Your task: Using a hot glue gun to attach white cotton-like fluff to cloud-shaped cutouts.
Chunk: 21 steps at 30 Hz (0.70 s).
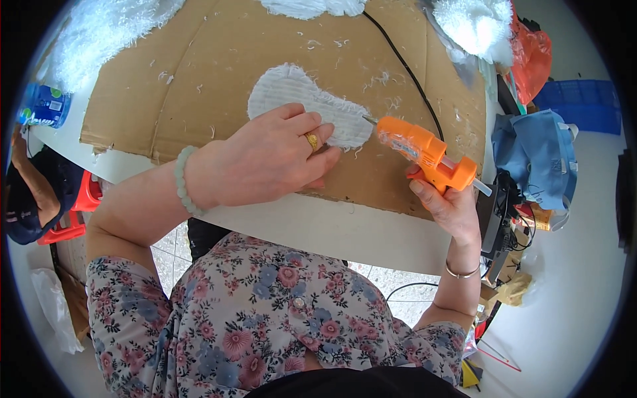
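Observation:
A white, sole-shaped fabric piece with a ribbed face and frayed, fluffy edges lies on brown cardboard. My left hand is over its near side, fingers bent and closed against the piece; the fingertips are partly hidden. A gold ring and a pale green bead bracelet are on that hand and wrist. In my right hand is an orange hot glue gun, gripped by its handle. Its metal nozzle points left, at the right end of the fabric piece. A clear glue stick protrudes from the back.
White fluffy material lies at the far left, with more at the far right. Another white piece sits at the top edge. A black cord crosses the cardboard. Blue cloth and cables are at the right; another person's arm at the left.

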Tool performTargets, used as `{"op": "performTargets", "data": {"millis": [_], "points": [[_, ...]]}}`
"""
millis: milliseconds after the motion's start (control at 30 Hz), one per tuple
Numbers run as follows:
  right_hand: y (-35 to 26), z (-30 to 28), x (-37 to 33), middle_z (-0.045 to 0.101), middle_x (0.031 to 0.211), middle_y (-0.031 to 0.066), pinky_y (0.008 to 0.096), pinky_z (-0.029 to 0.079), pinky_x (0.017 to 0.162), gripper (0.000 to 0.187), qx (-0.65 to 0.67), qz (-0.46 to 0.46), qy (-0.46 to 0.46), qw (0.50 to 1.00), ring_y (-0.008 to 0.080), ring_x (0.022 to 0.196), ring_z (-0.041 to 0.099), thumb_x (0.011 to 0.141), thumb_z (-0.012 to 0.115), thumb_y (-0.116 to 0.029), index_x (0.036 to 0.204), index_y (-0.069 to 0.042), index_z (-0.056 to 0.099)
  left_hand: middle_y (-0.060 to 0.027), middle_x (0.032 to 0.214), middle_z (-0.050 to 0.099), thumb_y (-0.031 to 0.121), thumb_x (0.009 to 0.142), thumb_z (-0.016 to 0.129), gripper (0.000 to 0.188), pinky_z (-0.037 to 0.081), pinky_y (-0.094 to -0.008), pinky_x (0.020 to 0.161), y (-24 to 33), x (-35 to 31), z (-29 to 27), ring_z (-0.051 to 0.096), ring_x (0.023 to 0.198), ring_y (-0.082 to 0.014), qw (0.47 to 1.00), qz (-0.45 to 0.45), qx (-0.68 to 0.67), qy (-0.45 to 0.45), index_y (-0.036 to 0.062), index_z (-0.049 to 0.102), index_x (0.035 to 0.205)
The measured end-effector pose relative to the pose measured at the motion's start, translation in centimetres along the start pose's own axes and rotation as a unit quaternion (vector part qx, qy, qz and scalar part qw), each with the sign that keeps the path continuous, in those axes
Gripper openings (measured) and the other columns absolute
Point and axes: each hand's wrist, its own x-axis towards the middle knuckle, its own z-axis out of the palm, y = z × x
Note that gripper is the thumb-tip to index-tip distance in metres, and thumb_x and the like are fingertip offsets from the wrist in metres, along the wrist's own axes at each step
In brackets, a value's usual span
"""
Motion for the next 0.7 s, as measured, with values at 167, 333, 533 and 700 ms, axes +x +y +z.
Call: {"op": "performTargets", "data": {"millis": [167, 333, 533, 700], "points": [[-0.2, 0.3, 0.6, 0.059, 0.087, -0.0010, 0.0211, 0.041, 0.067, 0.016, -0.072, -0.018, 0.009, 0.997, 0.0074, 0.075, 0.049, 0.085, 0.067, -0.008, 0.097, -0.002, 0.060, -0.0132, 0.100, 0.060, 0.027, 0.074, 0.066, 0.035, 0.046, -0.0333, 0.083, -0.1, -0.2, 0.0, 0.055, 0.092, -0.0218, 1.000, 0.001, -0.005, 0.000, 0.0032, 0.058, 0.098], [-0.3, 0.3, 1.0, 0.058, 0.083, 0.0000, 0.0218, 0.042, 0.066, 0.016, -0.132, -0.019, 0.003, 0.991, 0.0081, 0.073, 0.050, 0.084, 0.067, -0.010, 0.095, -0.002, 0.059, -0.0172, 0.111, 0.058, 0.024, 0.072, 0.070, 0.045, 0.047, -0.0385, 0.086, 0.0, -0.6, -0.1, 0.056, 0.095, -0.0287, 0.999, -0.007, -0.036, -0.033, 0.0022, 0.054, 0.109], [0.0, 0.1, 1.4, 0.057, 0.079, 0.0018, 0.0250, 0.044, 0.067, 0.019, -0.188, -0.030, 0.012, 0.982, 0.0109, 0.071, 0.051, 0.084, 0.068, -0.012, 0.096, -0.002, 0.059, -0.0173, 0.110, 0.058, 0.023, 0.074, 0.069, 0.044, 0.047, -0.0383, 0.086, 0.1, -0.3, 0.0, 0.056, 0.094, -0.0286, 0.999, -0.006, -0.029, -0.043, 0.0024, 0.054, 0.109], [-0.8, 0.0, 2.0, 0.059, 0.080, 0.0029, 0.0262, 0.045, 0.067, 0.022, -0.209, -0.035, -0.006, 0.977, 0.0126, 0.071, 0.053, 0.083, 0.069, -0.014, 0.099, -0.001, 0.059, -0.0159, 0.110, 0.057, 0.022, 0.074, 0.069, 0.043, 0.047, -0.0383, 0.086, 0.2, -0.6, 0.2, 0.056, 0.094, -0.0289, 0.999, -0.010, -0.033, -0.037, 0.0031, 0.054, 0.109]]}}
